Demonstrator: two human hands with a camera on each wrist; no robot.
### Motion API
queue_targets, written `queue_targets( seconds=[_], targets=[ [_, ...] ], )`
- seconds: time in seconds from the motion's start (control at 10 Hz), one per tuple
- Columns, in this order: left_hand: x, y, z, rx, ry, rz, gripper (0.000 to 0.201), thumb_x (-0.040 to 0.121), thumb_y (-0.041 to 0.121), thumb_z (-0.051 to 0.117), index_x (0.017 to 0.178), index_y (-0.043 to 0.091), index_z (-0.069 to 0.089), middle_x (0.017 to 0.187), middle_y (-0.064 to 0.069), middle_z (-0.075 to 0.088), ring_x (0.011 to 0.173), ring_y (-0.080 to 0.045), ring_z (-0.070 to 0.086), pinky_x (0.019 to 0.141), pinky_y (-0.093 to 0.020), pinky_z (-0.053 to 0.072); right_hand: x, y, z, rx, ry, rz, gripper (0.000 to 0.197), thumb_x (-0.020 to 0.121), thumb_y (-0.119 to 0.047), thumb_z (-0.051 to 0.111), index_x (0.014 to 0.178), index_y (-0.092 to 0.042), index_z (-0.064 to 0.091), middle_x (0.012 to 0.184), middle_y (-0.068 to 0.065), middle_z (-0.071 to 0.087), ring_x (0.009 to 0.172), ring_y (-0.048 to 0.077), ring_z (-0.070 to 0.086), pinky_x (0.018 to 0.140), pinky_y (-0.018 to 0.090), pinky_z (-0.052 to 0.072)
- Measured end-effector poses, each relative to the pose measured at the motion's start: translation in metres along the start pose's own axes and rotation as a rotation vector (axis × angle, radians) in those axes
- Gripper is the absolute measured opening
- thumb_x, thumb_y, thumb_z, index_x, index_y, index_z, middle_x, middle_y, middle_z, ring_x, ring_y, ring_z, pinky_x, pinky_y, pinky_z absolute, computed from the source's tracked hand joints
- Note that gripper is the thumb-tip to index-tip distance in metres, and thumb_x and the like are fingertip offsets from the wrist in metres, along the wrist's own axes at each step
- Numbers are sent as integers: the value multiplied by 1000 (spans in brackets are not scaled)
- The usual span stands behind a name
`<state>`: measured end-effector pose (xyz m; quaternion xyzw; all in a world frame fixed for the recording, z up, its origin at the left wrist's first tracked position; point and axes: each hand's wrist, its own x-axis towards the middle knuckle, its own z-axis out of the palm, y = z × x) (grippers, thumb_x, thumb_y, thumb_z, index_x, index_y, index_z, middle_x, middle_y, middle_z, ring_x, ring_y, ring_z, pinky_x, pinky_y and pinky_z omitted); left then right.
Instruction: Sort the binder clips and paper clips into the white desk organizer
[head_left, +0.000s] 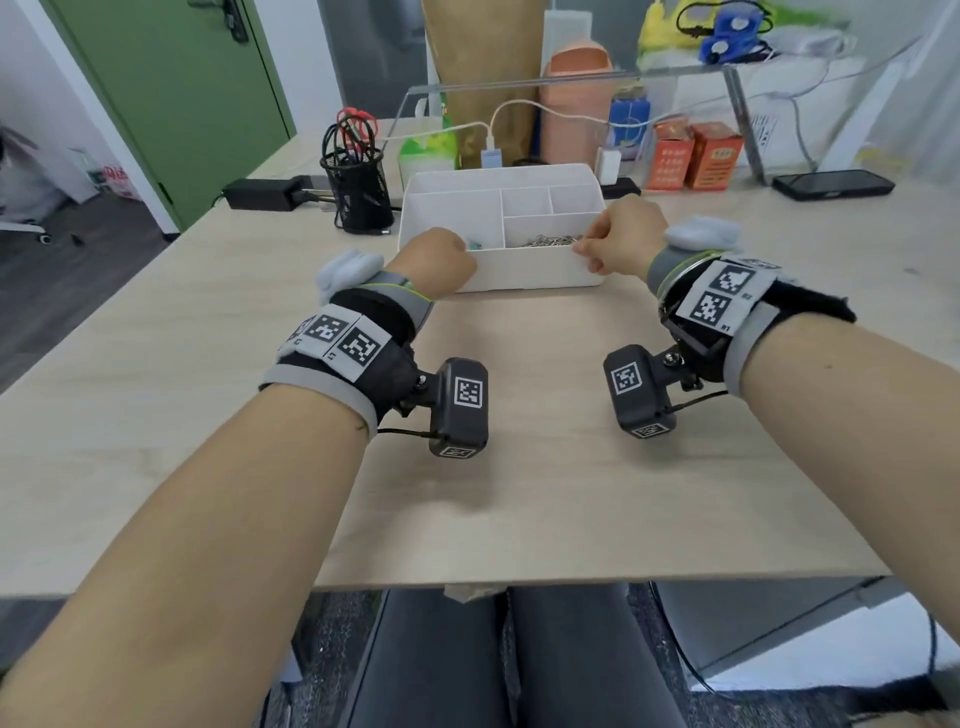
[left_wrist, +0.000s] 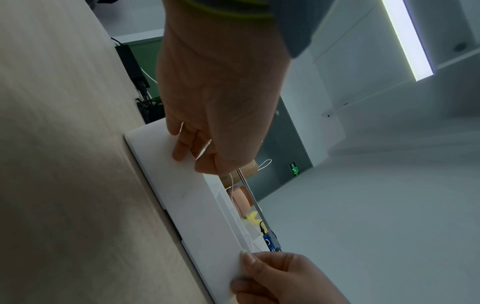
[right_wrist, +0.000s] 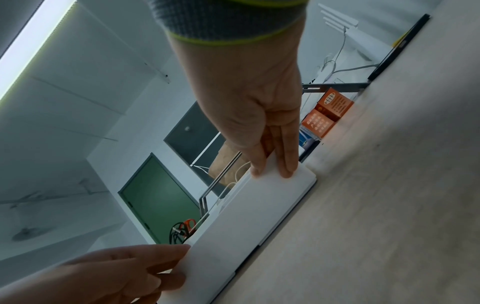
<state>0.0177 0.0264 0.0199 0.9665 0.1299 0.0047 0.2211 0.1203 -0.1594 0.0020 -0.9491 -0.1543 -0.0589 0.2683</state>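
The white desk organizer (head_left: 524, 270) stands on the wooden table, a little beyond the middle. Silver paper clips (head_left: 550, 240) lie heaped in its front right compartment. Something teal (head_left: 475, 243) shows in the front left compartment, mostly hidden by my knuckles. My left hand (head_left: 462, 249) pinches the front wall at its left end, thumb over the rim. My right hand (head_left: 587, 254) pinches the same wall at its right corner. In the left wrist view my left hand (left_wrist: 192, 160) holds the organizer's wall (left_wrist: 197, 205). In the right wrist view my right hand (right_wrist: 272, 172) holds the organizer's corner (right_wrist: 246, 216).
A black mesh pen holder (head_left: 358, 192) and a black power adapter (head_left: 260, 193) stand left of the organizer. Behind it are a pink bin (head_left: 571, 104), orange boxes (head_left: 696, 153) and white cables. A phone (head_left: 831, 184) lies at the far right. The table's near edge (head_left: 571, 582) runs above my lap.
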Motion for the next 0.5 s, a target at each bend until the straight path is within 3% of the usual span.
queue_targets(
  seconds=[0.1,0.2,0.3,0.4,0.5],
  targets=[
    [10,0,1,6,-25,23,18,93,7,40,100,0,55,107,-16,53,105,-30,51,79,-26,34,11,3,4,-10,25,1,21,88,-23,62,92,-6,74,90,12,74,88,22,67,85,29,48],
    [20,1,1,33,-28,13,31,93,7,40,117,-5,56,129,-20,53,119,-34,49,87,-30,38,16,0,3,-29,-12,12,19,89,-17,59,94,-6,73,99,14,73,99,26,65,84,28,46],
    [26,0,3,42,-26,9,33,94,8,40,121,-4,54,132,-20,51,121,-34,47,92,-30,38,18,1,2,-71,-65,-8,19,86,-9,56,97,-7,72,104,13,71,102,27,63,82,26,44],
    [30,-1,4,-17,11,2,28,94,4,38,113,-4,57,124,-19,54,119,-33,49,96,-33,39,11,-3,-5,-125,-140,-22,29,84,-2,55,110,-6,68,115,14,67,105,30,61,84,30,46],
    [36,-3,6,-148,100,25,31,95,8,41,121,4,55,130,-12,49,122,-30,48,101,-32,40,9,-4,-9,-58,-198,-18,39,86,4,52,123,-4,60,125,15,60,97,34,66,82,42,56]
  ],
)
